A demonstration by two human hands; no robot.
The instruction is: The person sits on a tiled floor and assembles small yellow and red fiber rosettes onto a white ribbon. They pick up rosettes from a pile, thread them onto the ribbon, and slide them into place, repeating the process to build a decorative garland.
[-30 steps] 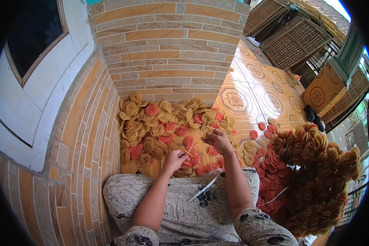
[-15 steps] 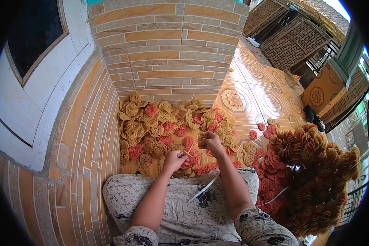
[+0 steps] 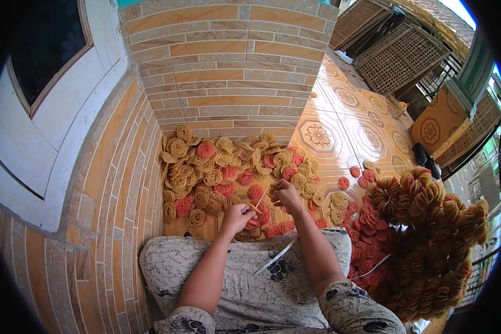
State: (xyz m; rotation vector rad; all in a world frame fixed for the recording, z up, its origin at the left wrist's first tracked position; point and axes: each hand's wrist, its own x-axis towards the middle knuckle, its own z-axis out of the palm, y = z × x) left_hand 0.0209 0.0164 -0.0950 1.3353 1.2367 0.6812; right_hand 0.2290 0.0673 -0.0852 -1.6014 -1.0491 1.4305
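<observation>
My left hand [image 3: 235,218] is closed on a thin round tan cracker [image 3: 254,209], seen edge-on, and a narrow pale strip [image 3: 262,195] rises from it. My right hand [image 3: 287,196], a little farther away, pinches another lacy tan cracker [image 3: 274,190] near the strip's upper end. Beyond both hands lies a heap of round lacy crackers [image 3: 212,177], mostly tan, some coral red. A white strip [image 3: 275,258] rests across the patterned cloth [image 3: 245,284] on my lap.
At my right stand large bundles of stacked tan crackers [image 3: 428,250], beside a coral-red pile [image 3: 368,220]. A tiled wall [image 3: 222,83] closes off the far side, another the left. Patterned floor tiles [image 3: 348,128] stretch to the far right, with dark shoes [image 3: 426,160] and woven racks [image 3: 401,55].
My right hand has shifted slightly left and down, turning its cracker near the strip. My left hand stays almost in place.
</observation>
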